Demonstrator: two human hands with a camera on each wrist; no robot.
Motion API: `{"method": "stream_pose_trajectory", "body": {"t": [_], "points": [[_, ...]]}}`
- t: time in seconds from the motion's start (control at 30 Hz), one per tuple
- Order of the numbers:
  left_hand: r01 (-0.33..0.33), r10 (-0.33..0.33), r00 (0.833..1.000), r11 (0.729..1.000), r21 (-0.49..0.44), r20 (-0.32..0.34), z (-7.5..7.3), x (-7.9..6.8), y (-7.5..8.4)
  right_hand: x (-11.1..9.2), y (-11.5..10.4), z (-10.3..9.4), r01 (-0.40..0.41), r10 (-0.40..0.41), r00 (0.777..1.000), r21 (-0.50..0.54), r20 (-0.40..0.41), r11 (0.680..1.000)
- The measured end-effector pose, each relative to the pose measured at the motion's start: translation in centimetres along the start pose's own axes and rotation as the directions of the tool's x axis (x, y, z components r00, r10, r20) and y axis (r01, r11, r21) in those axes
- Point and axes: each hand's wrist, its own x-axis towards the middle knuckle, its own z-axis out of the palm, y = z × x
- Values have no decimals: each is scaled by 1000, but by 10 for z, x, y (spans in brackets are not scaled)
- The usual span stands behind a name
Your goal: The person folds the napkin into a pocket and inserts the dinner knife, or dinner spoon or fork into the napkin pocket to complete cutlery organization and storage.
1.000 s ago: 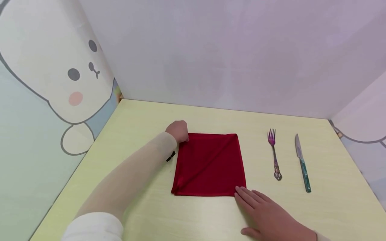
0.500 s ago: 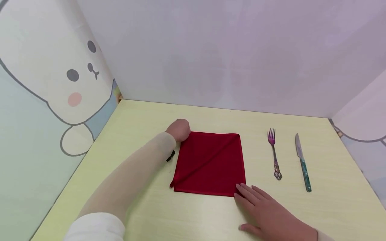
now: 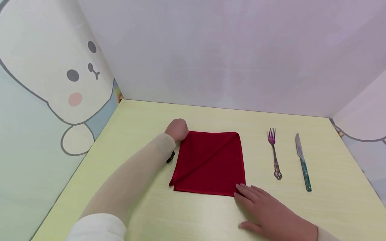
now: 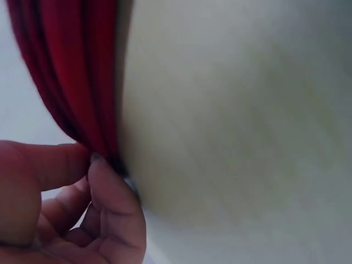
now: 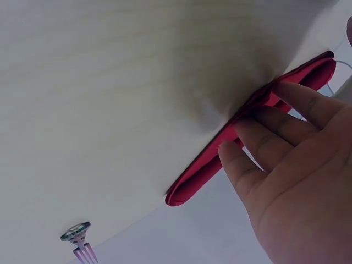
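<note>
The left hand's [image 3: 177, 130] fingers pinch the far-left corner of a red cloth [image 3: 208, 164]; the right hand's [image 3: 268, 212] lie straight on its near-right corner, the cloth flat on the desk [image 3: 181, 217] between them. Folding into a square looks mostly done; a diagonal ridge seems unsmoothed. The fabric looks soft, hemmed. Beyond the right fingers lie a metal fork [image 3: 274, 154] and green-handled knife [image 3: 303, 162].
</note>
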Motion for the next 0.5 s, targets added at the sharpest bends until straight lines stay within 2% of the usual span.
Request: {"method": "stream_pose_trajectory", "body": {"t": [0.13,0.27,0.4,0.5], "points": [[22,-23,1000,999,-30,-6,2,3,-4,15,8,-11,-61,53,994,75,93,995],[36,-36,999,998,-57,-12,1,-1,-5,38,31,-26,-123,98,986,183,139,975],[6,-8,1000,998,-55,-29,-9,-18,-4,68,64,-40,-206,177,976,278,124,938],[-31,30,999,998,-47,-18,-16,-41,-3,94,86,-48,-282,262,959,311,105,908]]}}
